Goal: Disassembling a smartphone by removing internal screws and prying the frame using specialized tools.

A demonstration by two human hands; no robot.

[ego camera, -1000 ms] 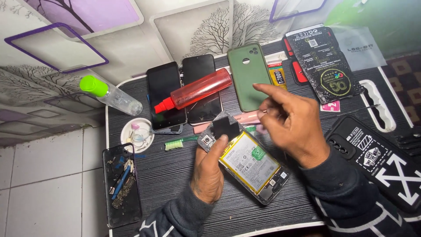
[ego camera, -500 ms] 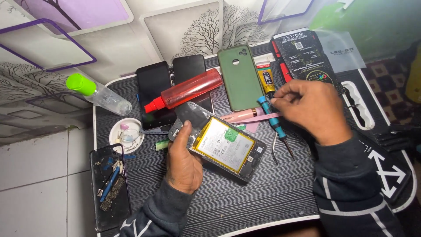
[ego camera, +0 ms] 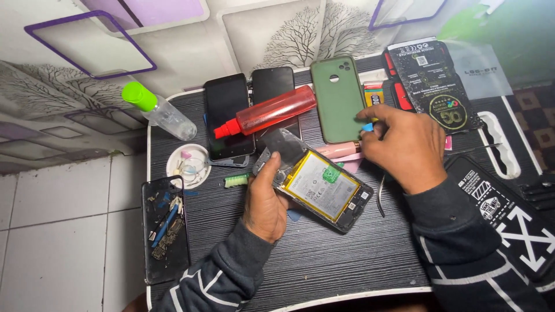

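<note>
An opened phone (ego camera: 324, 188) lies on the dark work mat (ego camera: 324, 260), its back off and its battery showing. My left hand (ego camera: 267, 196) grips the phone's upper left edge. My right hand (ego camera: 404, 144) hovers over a blue-handled tool (ego camera: 366, 125) at the mat's upper middle, its fingers closed around the handle next to a green phone case (ego camera: 338, 98). A pink tool (ego camera: 337, 150) lies just left of that hand.
Two dark phones (ego camera: 228, 115) lie under a red spray bottle (ego camera: 267, 111). A clear bottle with a green cap (ego camera: 159, 112), a small white dish (ego camera: 188, 164), a broken phone back with parts (ego camera: 166, 228), tweezers (ego camera: 381, 196) and black packaging (ego camera: 430, 86) ring the mat.
My right hand has moved up to the blue-handled tool near the green case. My left hand keeps its hold on the opened phone, which has shifted slightly.
</note>
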